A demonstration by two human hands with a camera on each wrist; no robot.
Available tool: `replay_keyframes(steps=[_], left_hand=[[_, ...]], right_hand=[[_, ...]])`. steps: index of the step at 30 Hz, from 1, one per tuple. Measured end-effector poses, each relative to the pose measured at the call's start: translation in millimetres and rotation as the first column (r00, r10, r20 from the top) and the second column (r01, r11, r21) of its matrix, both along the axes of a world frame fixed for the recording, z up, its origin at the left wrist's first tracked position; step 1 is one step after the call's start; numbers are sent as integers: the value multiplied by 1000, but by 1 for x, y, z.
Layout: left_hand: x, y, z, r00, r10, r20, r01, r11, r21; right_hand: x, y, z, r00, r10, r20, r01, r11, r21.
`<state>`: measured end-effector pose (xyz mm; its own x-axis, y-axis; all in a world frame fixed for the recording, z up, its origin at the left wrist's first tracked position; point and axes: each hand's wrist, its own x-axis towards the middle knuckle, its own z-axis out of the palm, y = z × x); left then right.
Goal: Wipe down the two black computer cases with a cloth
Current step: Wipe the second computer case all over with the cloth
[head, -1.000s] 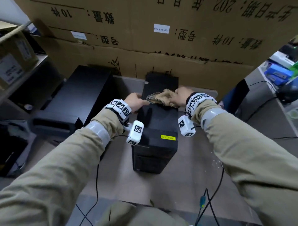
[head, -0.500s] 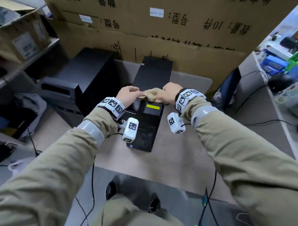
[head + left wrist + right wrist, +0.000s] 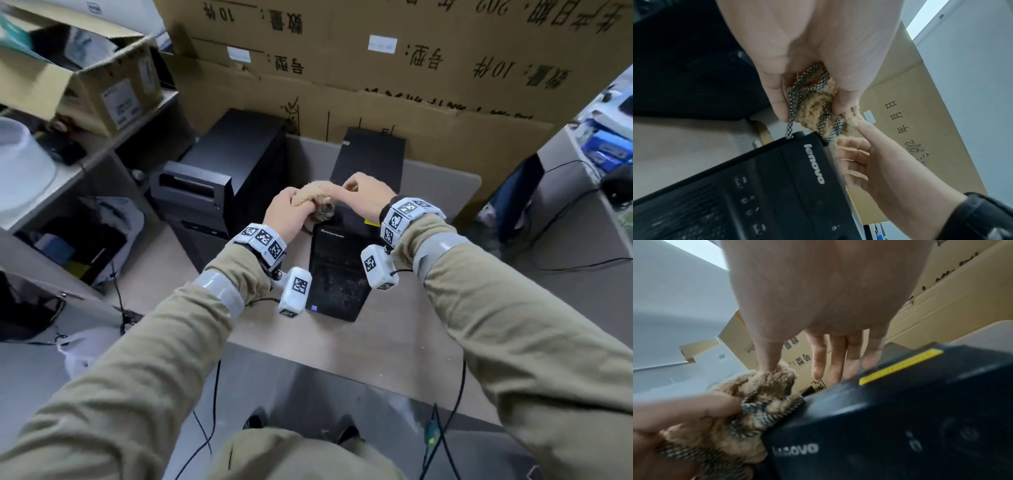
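Above, left hand clenched round tan cloth, right hand pinching its end, other fingers loose, front-edge contact with the computer case unclear.

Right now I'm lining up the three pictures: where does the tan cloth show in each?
Head: the tan cloth sits upper middle, between the left hand and the right hand.
Left wrist: the cloth is centre, bunched in the left hand's fingers.
Right wrist: the cloth is lower left, under the right thumb.
Shared landmark: the lenovo case, just below the cloth.
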<state>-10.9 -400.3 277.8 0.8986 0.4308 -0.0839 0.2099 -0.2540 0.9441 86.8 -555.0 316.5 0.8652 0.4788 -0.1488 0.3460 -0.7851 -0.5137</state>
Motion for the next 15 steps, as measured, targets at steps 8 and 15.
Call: replay_keyframes(steps=[8, 15], left_hand=[[-17, 10, -46, 959, -261, -106, 258, 965, -43], [-2, -4, -75, 940, -311, -139, 317, 948, 22]], right_hand=[[-18, -9, -23, 998, -69, 13, 70, 984, -161], [-15, -8, -24, 999, -47, 9, 48, 987, -152]])
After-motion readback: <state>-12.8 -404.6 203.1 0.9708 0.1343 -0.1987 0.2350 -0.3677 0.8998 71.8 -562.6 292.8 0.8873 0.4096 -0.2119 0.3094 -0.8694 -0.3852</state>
